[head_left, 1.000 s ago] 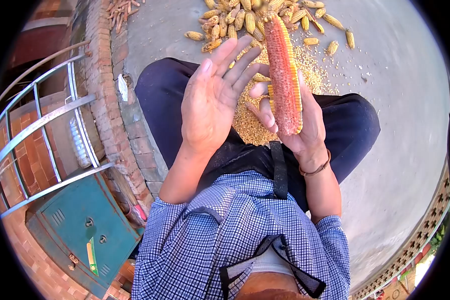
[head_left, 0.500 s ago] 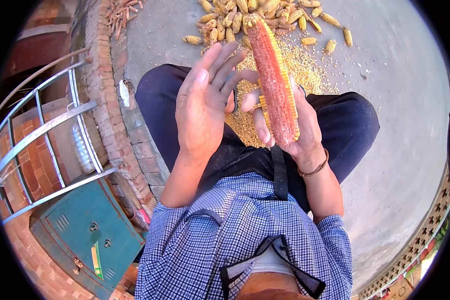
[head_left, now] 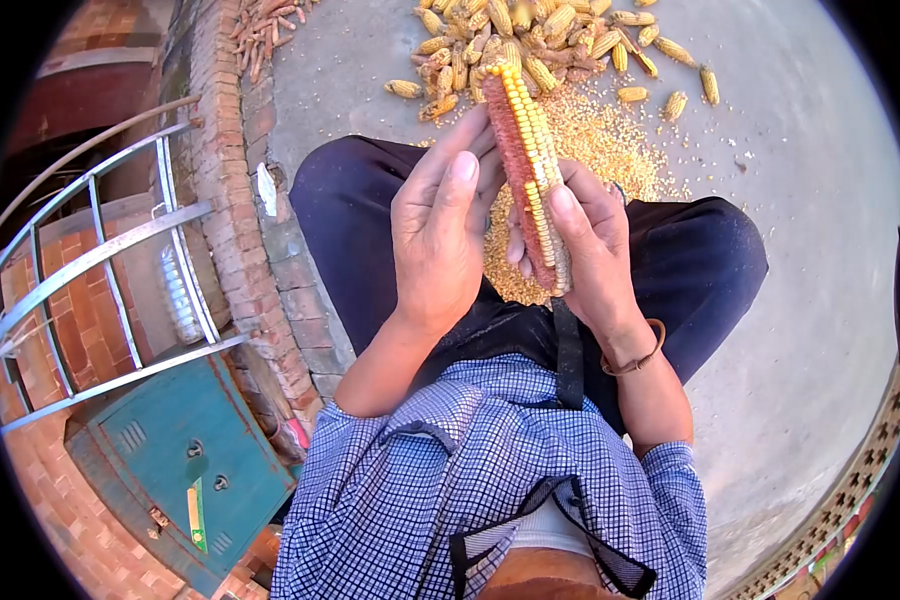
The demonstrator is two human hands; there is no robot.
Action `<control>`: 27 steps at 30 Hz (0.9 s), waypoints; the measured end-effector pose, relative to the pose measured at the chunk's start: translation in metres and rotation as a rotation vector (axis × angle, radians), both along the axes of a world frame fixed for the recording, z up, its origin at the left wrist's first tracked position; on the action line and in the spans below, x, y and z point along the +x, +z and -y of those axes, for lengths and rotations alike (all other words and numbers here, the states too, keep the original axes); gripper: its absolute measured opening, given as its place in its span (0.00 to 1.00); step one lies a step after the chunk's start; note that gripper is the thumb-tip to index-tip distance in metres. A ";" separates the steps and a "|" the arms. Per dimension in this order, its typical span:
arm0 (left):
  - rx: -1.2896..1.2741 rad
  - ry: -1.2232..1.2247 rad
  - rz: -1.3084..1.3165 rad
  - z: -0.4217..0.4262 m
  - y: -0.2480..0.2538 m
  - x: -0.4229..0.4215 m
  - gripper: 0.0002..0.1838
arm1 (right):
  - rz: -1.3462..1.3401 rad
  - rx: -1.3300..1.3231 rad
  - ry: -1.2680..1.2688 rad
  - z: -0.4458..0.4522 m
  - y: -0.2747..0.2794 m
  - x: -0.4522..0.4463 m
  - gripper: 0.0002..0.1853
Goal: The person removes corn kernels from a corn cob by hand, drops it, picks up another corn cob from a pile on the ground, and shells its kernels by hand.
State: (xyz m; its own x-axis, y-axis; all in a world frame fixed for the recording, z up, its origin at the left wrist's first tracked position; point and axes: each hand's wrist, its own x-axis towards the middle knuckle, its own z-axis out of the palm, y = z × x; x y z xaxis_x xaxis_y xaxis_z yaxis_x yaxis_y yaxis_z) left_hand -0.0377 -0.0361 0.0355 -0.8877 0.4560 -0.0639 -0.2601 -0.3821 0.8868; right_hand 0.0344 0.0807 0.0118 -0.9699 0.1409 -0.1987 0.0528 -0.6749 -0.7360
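Left and right are the worker's own. A person sits on the floor (head_left: 800,330), knees spread, in a checked shirt (head_left: 530,420) and dark trousers (head_left: 360,205). The right hand (head_left: 585,235) grasps one ear (head_left: 525,150), its thumb laid along the kernel side near the lower end. The ear is held aslant above the lap, its far end leaning left. Its left face is stripped to the red cob; rows of yellow kernels remain along the right. The left hand (head_left: 448,205) is loose and unclenched, just left of the ear, thumb raised, fingers partly hidden behind the ear; I cannot tell whether they touch it. A bracelet (head_left: 635,358) is on the right wrist, and a dark strap (head_left: 568,355) runs down at the waist.

Loose kernels (head_left: 615,130) are heaped between the knees and spread over the floor beyond. Unshelled ears (head_left: 460,65) form a pile at the far side, with several lying apart to its right. Bare cobs (head_left: 260,35) are stacked far left, beside a brick edging (head_left: 228,190). Farther left stand a metal frame (head_left: 100,235) and, nearer, a green cabinet (head_left: 165,440). A white scrap (head_left: 266,190) lies near the edging.
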 end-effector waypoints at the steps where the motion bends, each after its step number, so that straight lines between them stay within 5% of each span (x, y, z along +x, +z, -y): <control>1: -0.024 -0.002 -0.015 -0.001 -0.001 0.000 0.30 | -0.001 0.017 -0.005 0.001 0.000 0.000 0.21; 16: -0.032 0.034 -0.079 -0.016 0.007 0.001 0.26 | 0.008 0.206 -0.109 0.015 0.002 0.004 0.20; 19: -0.056 0.059 -0.031 -0.018 0.010 0.004 0.23 | -0.058 0.515 -0.186 0.017 -0.011 0.004 0.22; 27: -0.095 0.032 -0.123 -0.019 -0.003 0.010 0.22 | -0.098 0.766 -0.272 0.023 0.001 0.007 0.23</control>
State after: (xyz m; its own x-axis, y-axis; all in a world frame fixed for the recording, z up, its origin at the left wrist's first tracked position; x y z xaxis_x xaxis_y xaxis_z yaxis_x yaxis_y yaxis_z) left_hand -0.0276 -0.0172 0.0321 -0.9054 0.4246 0.0050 -0.1359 -0.3009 0.9439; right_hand 0.0411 0.0581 0.0129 -0.8903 0.4360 0.1314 -0.1284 0.0366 -0.9911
